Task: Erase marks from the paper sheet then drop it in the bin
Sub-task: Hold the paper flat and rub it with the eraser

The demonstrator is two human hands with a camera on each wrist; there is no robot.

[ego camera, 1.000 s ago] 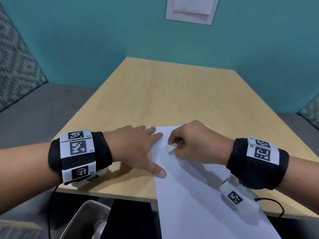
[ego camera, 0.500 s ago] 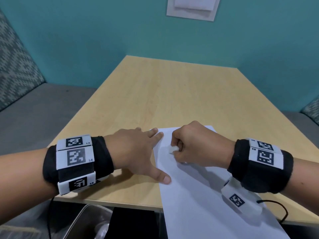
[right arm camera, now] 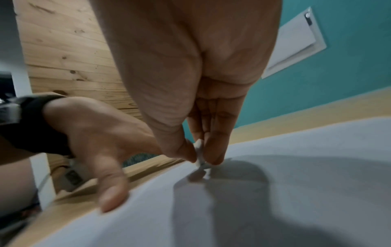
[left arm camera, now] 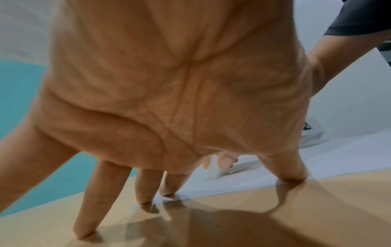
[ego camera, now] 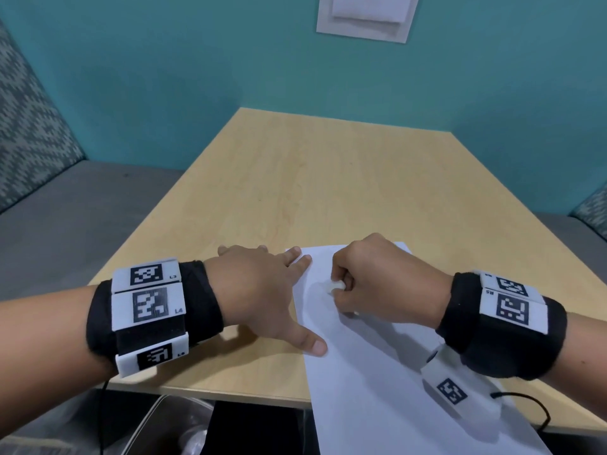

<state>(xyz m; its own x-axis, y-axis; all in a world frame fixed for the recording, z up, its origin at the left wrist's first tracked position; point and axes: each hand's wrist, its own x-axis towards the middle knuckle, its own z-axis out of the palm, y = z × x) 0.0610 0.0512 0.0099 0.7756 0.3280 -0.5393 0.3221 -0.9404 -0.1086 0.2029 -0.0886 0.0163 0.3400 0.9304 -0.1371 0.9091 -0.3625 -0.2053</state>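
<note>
A white paper sheet (ego camera: 377, 372) lies on the wooden table (ego camera: 295, 192), its near end hanging over the front edge. My right hand (ego camera: 371, 284) pinches a small white eraser (ego camera: 336, 286) and holds its tip down on the upper part of the sheet (right arm camera: 296, 167); the eraser (right arm camera: 200, 152) sits between thumb and fingers. The eraser (left arm camera: 213, 168) also shows past my palm in the left wrist view. My left hand (ego camera: 262, 287) is spread flat, its fingertips and thumb pressing the sheet's left edge. I see no marks on the paper.
A metal bin (ego camera: 170, 428) stands below the table's front edge, at my lower left. A grey bench with patterned cushions (ego camera: 29, 133) runs along both sides. A white wall plate (ego camera: 364, 18) hangs on the teal wall behind the table.
My right hand has shifted slightly right and toward me on the sheet, and the eraser now shows between its fingers. The left hand stays pressed on the paper's edge.
</note>
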